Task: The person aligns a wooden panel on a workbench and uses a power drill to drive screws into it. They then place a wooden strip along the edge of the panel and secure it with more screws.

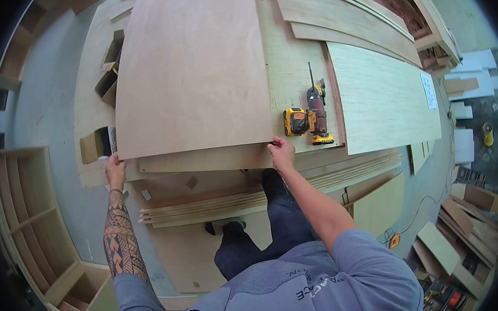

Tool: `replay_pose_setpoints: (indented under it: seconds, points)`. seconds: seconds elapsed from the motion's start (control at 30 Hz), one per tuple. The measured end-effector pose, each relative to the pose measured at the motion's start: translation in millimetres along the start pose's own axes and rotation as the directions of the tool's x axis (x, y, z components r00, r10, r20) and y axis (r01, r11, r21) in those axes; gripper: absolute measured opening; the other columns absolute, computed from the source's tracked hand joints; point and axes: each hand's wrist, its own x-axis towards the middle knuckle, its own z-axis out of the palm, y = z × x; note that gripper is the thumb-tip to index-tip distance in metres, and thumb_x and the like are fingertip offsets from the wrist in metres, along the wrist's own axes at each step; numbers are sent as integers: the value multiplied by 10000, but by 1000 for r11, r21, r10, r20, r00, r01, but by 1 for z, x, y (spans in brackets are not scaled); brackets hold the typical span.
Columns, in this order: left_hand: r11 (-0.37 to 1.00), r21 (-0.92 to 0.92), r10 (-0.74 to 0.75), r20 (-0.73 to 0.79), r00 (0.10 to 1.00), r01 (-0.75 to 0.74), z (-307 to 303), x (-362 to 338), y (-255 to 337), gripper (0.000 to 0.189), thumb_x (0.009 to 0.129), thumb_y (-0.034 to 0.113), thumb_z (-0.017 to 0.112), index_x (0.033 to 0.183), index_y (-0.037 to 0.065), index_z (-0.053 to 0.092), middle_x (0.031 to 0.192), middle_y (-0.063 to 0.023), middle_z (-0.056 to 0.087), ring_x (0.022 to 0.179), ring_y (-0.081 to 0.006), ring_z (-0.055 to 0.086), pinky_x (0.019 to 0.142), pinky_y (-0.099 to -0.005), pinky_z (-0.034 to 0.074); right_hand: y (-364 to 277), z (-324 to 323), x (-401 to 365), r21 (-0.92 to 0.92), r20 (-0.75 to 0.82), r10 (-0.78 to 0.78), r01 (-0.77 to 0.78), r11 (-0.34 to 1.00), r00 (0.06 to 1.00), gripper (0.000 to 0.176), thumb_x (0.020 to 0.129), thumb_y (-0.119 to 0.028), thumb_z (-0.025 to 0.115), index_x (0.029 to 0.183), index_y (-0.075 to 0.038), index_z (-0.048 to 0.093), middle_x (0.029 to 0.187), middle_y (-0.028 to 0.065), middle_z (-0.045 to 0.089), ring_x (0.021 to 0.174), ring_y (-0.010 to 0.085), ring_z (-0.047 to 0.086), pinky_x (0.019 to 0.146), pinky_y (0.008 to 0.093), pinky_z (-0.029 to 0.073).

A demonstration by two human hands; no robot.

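A large plywood panel [194,71] lies across the worktable, its near edge facing me. My left hand [115,172] is closed on the panel's near left corner, fingers at the edge. At the near right corner, my right hand [282,153] pinches the panel's edge. A small dark spot shows by its fingertips, too small to name. Just beyond the right hand, on the table, are a yellow-and-black cordless tool [296,122] and a cordless drill [317,111] with a long bit.
A paler panel [380,101] lies at right, with more sheets [351,18] behind. Open cardboard boxes [92,146] sit along the left edge. Stacked sheets [339,182] lie below the tabletop. A wooden shelf unit [28,215] stands left; offcuts [441,250] and a cable [415,219] lie right.
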Motion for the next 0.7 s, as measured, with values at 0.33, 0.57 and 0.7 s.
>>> replay_pose_setpoints:
  seconds: [0.33,0.57,0.7]
  points:
    - [999,30,-41,-19,999,42,-7,-1,-1,459,910,-59,678,1365,-17,627,1199,-96,768,1112,-183,733,993,-299,553,-21,-5,-17,-67,-28,-47,45,997,999,301,893,-42,773,1179,50,747,1021,171,801,885,222,780,821,339,606]
    - [977,202,81,-43,996,-70,-16,-8,13,346,922,16,754,1263,-2,701,1135,-97,805,1045,-149,758,955,-296,573,-7,-11,-9,-153,16,-249,249,956,968,185,895,-39,768,1071,13,744,992,209,771,895,361,761,801,420,594]
    - [911,411,30,13,999,-33,-27,-10,37,299,923,30,764,1219,28,729,1086,-91,814,1005,-158,771,920,-301,592,-4,-9,-11,-186,-15,-327,319,929,945,140,901,-32,759,1027,12,717,973,203,760,911,391,741,799,453,583]
